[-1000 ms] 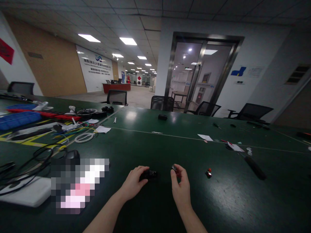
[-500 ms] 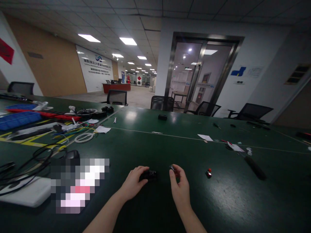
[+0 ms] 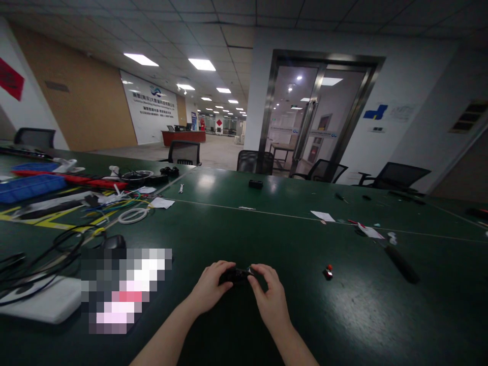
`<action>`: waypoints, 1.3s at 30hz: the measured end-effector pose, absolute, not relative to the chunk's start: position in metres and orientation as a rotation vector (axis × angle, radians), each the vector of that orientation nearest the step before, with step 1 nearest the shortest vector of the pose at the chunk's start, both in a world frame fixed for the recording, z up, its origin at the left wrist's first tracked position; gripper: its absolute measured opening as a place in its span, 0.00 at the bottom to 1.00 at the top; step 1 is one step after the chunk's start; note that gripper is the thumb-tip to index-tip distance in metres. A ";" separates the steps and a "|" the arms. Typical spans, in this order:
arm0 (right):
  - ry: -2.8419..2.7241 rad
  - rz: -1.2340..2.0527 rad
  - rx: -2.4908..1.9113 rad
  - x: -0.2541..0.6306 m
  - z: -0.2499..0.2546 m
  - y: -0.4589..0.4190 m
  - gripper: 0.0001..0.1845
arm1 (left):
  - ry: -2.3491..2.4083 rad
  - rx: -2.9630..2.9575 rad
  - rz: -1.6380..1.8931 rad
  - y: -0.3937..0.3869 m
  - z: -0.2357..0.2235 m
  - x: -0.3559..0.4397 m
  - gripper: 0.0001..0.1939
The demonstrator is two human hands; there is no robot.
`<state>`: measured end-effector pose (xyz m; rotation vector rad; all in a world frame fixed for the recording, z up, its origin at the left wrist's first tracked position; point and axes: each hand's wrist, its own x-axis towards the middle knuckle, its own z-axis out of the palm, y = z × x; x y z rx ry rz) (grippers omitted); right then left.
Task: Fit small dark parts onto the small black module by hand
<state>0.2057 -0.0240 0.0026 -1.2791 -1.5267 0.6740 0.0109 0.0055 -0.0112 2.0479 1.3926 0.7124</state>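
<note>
My left hand is closed around the left end of a small black box-like object low over the green table. At the object's right end, my right hand pinches a small dark piece with a shiny spot between thumb and fingers. The piece meets or nearly meets the black object; whether it is seated in it I cannot tell. To the right of my hands lies a small part with a red top and a dark and silver body.
Another black box stands farther back. On the left are a blue tray, tangled cables, a white box and a pixelated patch. A dark long object and paper lie right.
My right hand has moved left with the small dark piece, bringing it to the right end of the black object. My left hand has kept its hold, almost unmoved.
</note>
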 end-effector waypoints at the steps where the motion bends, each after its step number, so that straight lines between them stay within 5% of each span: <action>1: -1.551 0.676 -1.276 0.204 0.003 -0.024 0.12 | 1.394 2.050 0.712 0.005 -0.011 0.011 0.23; 39: -1.822 0.540 -1.369 0.198 -0.006 -0.019 0.16 | 1.423 2.066 0.699 0.005 -0.006 0.017 0.24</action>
